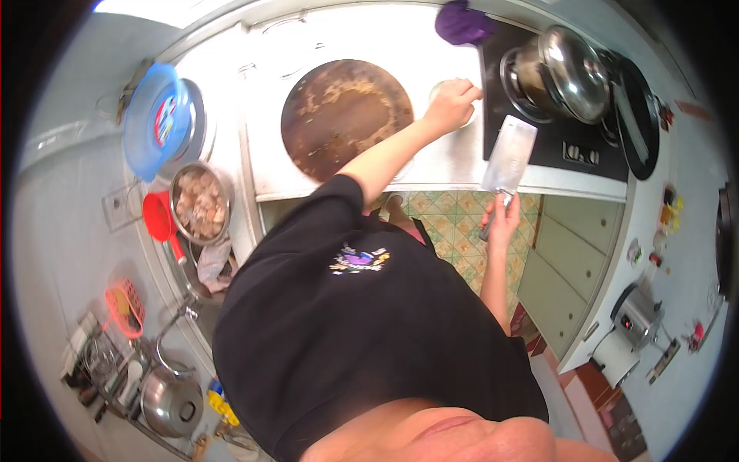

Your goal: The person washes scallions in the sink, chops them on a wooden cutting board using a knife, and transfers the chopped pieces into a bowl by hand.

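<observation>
My right hand (pixel 503 214) grips the handle of a cleaver (pixel 511 154), its broad metal blade pointing up and away from me beside the stove's front edge. My left hand (pixel 454 106) reaches across the white counter to a pale round dish (pixel 437 92), only partly visible. Its fingers are curled together, and whatever they hold is hidden. A round, worn wooden chopping board (pixel 346 115) lies left of that hand, with small bits on its surface.
A black stove (pixel 554 142) on the right carries a lidded steel pot (pixel 570 73). A purple cloth-like item (pixel 464 23) lies behind. On the left are a metal bowl of meat pieces (pixel 202 204), a red ladle-like scoop (pixel 159 219) and a blue basin (pixel 154 123).
</observation>
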